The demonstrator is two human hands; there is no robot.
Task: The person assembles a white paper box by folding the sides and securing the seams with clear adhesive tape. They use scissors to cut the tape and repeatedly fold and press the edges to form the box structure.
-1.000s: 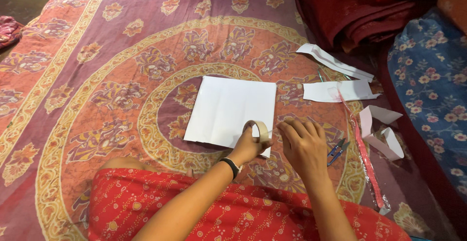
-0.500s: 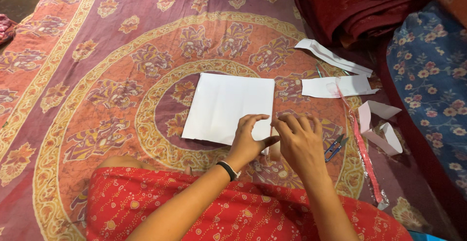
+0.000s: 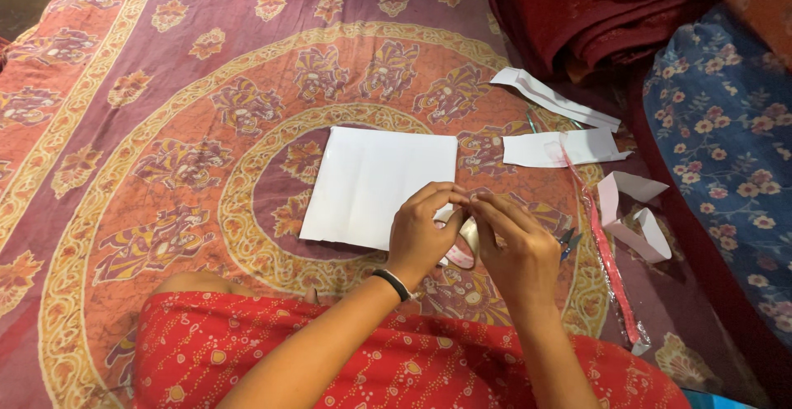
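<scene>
White paper sheet (image 3: 375, 184) is laid flat on the patterned red-and-purple bedspread (image 3: 165, 128), roughly at the centre of its circular motif. Tape roll (image 3: 468, 240) is held between both hands, just off the sheet's near right corner and raised slightly above the cloth. Left hand (image 3: 422, 231) is closed around the roll from the left side, fingers curled over its top; a black band is worn on that wrist. Right hand (image 3: 516, 248) is pinched at the roll's upper edge, fingertips (image 3: 472, 201) meeting those of the left hand; whether a loose tape end is gripped cannot be told. Small blue-handled snips (image 3: 566, 242) are seen just right of the right hand, partly hidden by it. A pink ribbon strip (image 3: 606, 252) is run down the cloth beside them. White paper offcuts (image 3: 569, 146) are scattered further right and back, with a folded paper loop (image 3: 631, 215) near the ribbon. Dark red folded fabric (image 3: 577, 21) and a blue floral cloth (image 3: 726, 128) are piled at the far right. Red printed garment (image 3: 330, 359) fills the near edge.
</scene>
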